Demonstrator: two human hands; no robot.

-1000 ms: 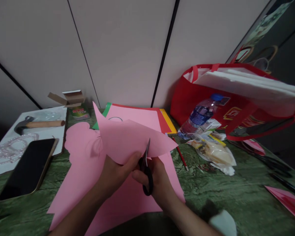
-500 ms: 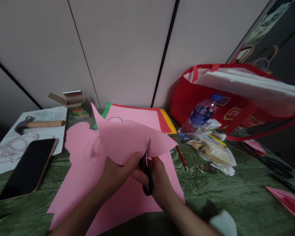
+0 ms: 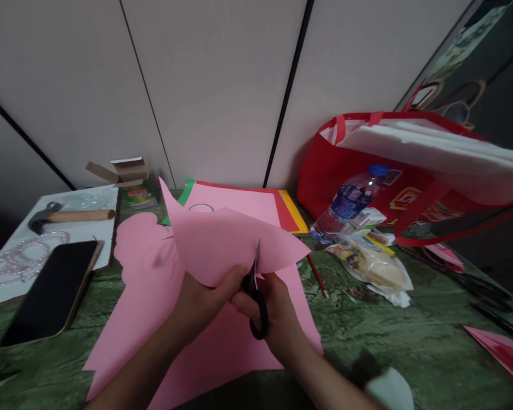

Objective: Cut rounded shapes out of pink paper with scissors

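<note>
Scissors (image 3: 253, 285), pointed upward across the raised pink sheet (image 3: 218, 245) near frame centre, are gripped by the right hand (image 3: 277, 310), the sheet being pinched just leftward by the left hand (image 3: 207, 299).

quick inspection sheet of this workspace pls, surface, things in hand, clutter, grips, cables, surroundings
Surface: green patterned table, partly covered by pink paper.
Things in hand: raised pink sheet; black-handled scissors, one blade showing in front of the sheet.
Clutter, left: hammer on a white board, phone partly over the board, open box.
Clutter, right: red pencil, bottle leaning by a red bag, plastic wrapping.
Grips: left grip, a bare hand, holds the sheet; right grip, also bare, holds the scissors.
Cables: nothing seen.
Surroundings: pale wall with dark seams behind the table.
</note>
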